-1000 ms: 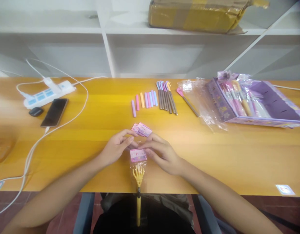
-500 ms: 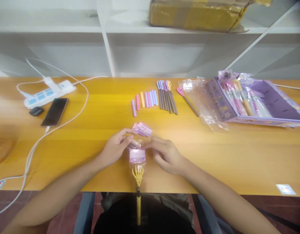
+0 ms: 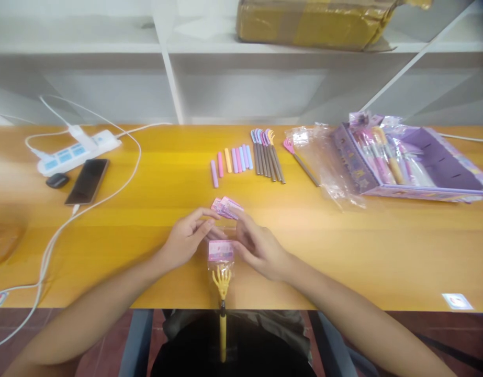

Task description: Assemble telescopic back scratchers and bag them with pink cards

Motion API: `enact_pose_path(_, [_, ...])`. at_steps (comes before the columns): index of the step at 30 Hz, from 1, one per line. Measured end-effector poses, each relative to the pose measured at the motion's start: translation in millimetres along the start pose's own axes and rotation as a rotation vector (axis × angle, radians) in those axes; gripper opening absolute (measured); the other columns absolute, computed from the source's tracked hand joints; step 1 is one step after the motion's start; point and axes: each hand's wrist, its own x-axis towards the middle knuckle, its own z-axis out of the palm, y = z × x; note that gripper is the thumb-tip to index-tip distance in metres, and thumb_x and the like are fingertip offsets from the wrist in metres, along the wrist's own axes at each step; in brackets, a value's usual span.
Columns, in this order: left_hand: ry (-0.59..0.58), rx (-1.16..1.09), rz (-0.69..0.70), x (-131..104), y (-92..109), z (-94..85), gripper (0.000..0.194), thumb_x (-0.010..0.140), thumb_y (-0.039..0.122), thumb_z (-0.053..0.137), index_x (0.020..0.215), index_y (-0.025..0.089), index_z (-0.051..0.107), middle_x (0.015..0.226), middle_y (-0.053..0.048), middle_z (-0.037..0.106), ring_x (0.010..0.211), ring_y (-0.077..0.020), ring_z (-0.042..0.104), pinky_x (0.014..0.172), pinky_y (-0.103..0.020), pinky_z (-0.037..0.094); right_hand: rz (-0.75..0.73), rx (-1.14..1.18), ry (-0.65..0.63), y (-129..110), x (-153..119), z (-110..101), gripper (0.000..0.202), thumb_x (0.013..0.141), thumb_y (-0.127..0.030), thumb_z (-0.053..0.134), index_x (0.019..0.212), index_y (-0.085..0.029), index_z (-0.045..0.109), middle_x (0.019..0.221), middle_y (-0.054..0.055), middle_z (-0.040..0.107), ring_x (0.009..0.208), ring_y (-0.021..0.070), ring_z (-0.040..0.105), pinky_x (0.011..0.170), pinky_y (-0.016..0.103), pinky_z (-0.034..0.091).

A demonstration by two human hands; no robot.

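Note:
In front of me lies a clear plastic bag (image 3: 232,283) with a yellow back scratcher (image 3: 222,285) inside, its hand-shaped head toward the table and its handle past the front edge. A pink printed card (image 3: 221,250) sits at the bag's upper end. My left hand (image 3: 188,235) has its fingers closed at the bag's top left. My right hand (image 3: 262,246) is open on the other side, thumb at the card's right edge and index finger stretched toward a small pile of pink cards (image 3: 224,207), partly covering it.
Behind are several coloured handle tubes (image 3: 237,159), several metal-stemmed scratchers (image 3: 268,157) and a pink-headed scratcher (image 3: 304,165). Right: empty plastic bags (image 3: 329,167) and a purple box (image 3: 414,191) holding packed scratchers. Left: a phone (image 3: 87,181), power strip (image 3: 78,152) and cables.
My right hand has let go of the bag's top; its fingers have spread, the index finger reaching up to the card pile and the thumb down by the card. My left hand stays put.

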Motion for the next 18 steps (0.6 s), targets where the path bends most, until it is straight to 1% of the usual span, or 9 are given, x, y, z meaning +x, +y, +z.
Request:
enact_pose_path(2, [-0.023,-0.006,0.021,-2,0,0.5,0.036,0.105,0.054,0.059,0.115,0.019,0.062,0.097,-0.01,0.083,0.087,-0.0224,0.08,0.081,-0.032,0.06,0.041,0.08,0.056,3,1,4,0.064,0.101,-0.03,0.066,0.159,-0.026,0.038,0.091,-0.003,0.057,0.066,0.0093,0.048,0.063,0.023,0.043])
enact_pose_path(4, [-0.056,0.005,0.04,-3,-1,-1.7,0.037,0.103,0.054,0.061,0.11,0.018,0.066,0.101,-0.011,0.083,0.093,-0.0231,0.079,0.086,-0.033,0.059,0.033,0.21,0.062,5,3,7,0.069,0.1,-0.033,0.07,0.159,-0.028,0.036,0.098,-0.002,0.059,0.065,0.0069,0.049,0.062,0.022,0.045])
enact_pose_path(7, [-0.185,-0.121,0.041,0,-5,-9.6,0.056,0.1,0.069,0.056,0.116,0.017,0.07,0.11,-0.015,0.081,0.1,-0.0263,0.078,0.092,-0.036,0.058,0.013,0.339,0.08,4,5,8,0.084,0.099,-0.031,0.072,0.167,-0.03,0.023,0.096,-0.003,0.061,0.062,0.0055,0.05,0.06,0.02,0.045])
enact_pose_path(8, [-0.226,-0.174,0.032,1,-6,-12.1,0.062,0.097,0.073,0.056,0.118,0.017,0.07,0.112,-0.017,0.081,0.101,-0.027,0.078,0.092,-0.037,0.058,-0.001,0.332,0.099,4,5,6,0.083,0.099,-0.031,0.073,0.167,-0.03,0.025,0.093,-0.004,0.061,0.061,0.0056,0.051,0.059,0.02,0.045])
enact_pose_path(10, [-0.282,-0.203,-0.021,4,-6,-14.6,0.063,0.091,0.072,0.068,0.119,0.016,0.071,0.113,-0.016,0.08,0.1,-0.0265,0.077,0.089,-0.035,0.057,-0.052,0.24,0.146,2,6,1,0.063,0.099,-0.031,0.074,0.156,-0.026,0.047,0.087,-0.003,0.062,0.062,0.0065,0.052,0.06,0.021,0.045])
enact_pose_path(12, [-0.326,-0.114,-0.108,5,-4,-12.8,0.055,0.083,0.058,0.085,0.116,0.017,0.072,0.108,-0.012,0.079,0.096,-0.0234,0.075,0.084,-0.03,0.056,-0.119,0.126,0.181,1,7,-5,0.031,0.099,-0.029,0.073,0.129,-0.022,0.069,0.087,0.0,0.063,0.067,0.0083,0.055,0.064,0.023,0.047])
enact_pose_path(14, [-0.397,0.035,-0.164,4,-3,-8.0,0.044,0.082,0.048,0.088,0.109,0.016,0.073,0.097,-0.006,0.077,0.086,-0.0193,0.072,0.077,-0.026,0.052,-0.173,0.062,0.183,2,8,-8,0.011,0.1,-0.028,0.072,0.107,-0.02,0.076,0.09,0.003,0.065,0.072,0.0101,0.057,0.065,0.024,0.048])
enact_pose_path(16, [-0.46,0.182,-0.16,3,-3,-3.7,0.036,0.088,0.049,0.081,0.099,0.015,0.074,0.086,-0.002,0.072,0.076,-0.0158,0.065,0.069,-0.024,0.046,-0.209,0.047,0.174,3,8,-9,0.009,0.1,-0.026,0.071,0.102,-0.019,0.077,0.092,0.005,0.065,0.074,0.0113,0.059,0.064,0.024,0.048])
enact_pose_path(18, [-0.499,0.263,-0.144,4,-3,-2.0,0.037,0.093,0.051,0.074,0.096,0.014,0.075,0.082,-0.001,0.069,0.072,-0.0145,0.06,0.066,-0.024,0.042,-0.252,0.02,0.163,3,7,-10,0.009,0.099,-0.024,0.072,0.103,-0.019,0.077,0.091,0.005,0.064,0.076,0.0121,0.06,0.064,0.024,0.048])
